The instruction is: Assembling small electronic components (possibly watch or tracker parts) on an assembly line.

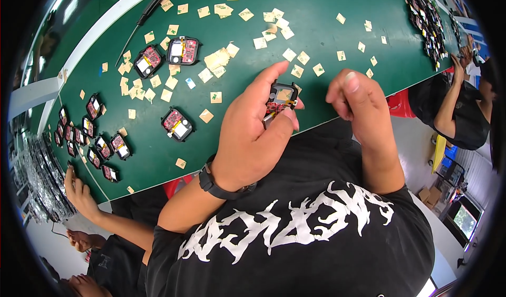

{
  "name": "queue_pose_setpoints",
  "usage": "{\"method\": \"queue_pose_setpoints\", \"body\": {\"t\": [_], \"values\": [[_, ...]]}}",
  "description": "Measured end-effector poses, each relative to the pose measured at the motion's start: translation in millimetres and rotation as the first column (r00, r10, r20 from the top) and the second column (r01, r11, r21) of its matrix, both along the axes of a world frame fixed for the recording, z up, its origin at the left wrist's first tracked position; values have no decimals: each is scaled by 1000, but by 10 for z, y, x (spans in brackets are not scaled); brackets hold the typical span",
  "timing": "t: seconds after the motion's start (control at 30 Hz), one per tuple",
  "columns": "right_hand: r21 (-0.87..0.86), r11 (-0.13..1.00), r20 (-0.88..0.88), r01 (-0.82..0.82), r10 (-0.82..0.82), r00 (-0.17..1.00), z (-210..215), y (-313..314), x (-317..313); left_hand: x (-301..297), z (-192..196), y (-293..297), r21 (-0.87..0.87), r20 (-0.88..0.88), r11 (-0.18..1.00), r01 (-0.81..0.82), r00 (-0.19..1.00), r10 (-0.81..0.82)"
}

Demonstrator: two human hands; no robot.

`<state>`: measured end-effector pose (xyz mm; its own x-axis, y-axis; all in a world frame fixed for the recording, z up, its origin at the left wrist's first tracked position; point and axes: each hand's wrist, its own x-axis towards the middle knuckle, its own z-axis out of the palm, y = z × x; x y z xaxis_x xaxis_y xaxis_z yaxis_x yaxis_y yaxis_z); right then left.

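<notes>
The left hand [247, 139] grips a small black-framed red circuit module [280, 100] above the green tabletop's [316, 28] near edge; the right hand [358, 104] is curled narrow beside it, pinching nothing discernible. Square tan backing papers [219, 60] lie scattered mid-tabletop.

Paper squares [219, 60] lie scattered on the table [327, 39], with modules [183, 51] left.

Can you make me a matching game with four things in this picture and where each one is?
Things:
1. small black device
2. screwdriver
3. black wristband
4. right hand

Places:
A. on the left wrist
B. lying at the far left edge of the green table
C. pinched in the left hand
D. empty, just right of the device

Pairs: 1-C, 2-B, 3-A, 4-D
</notes>
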<state>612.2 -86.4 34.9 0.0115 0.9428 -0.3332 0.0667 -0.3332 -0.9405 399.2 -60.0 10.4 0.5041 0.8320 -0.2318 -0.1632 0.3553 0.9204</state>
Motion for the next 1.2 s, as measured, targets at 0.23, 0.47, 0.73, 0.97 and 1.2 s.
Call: {"method": "queue_pose_setpoints", "body": {"t": [0.23, 0.47, 0.73, 0.97, 1.2], "values": [[-5, 991, 116, -132, 132, 984, 182, -103, -220, 16, -13, -2, 6, 18, 999, -42, 999, 42], [-265, 947, 14, -180, 190, 982, 232, -14, -247, -9, -38, -2, 213, -92, 976, 37, 996, -18], [-249, 967, -198, -52, 2, 980, 120, -25, -296, -19, -14, 21, 171, -94, 984, 49, 995, -34], [-161, 982, -166, -100, 73, 984, 43, -34, -245, 24, -66, -1, 45, 77, 999, -21, 997, 18], [169, 984, -111, -50, 69, 991, -121, -135, -169, -25, 32, 84, -242, 213, 970, -6, 975, 60]]}}
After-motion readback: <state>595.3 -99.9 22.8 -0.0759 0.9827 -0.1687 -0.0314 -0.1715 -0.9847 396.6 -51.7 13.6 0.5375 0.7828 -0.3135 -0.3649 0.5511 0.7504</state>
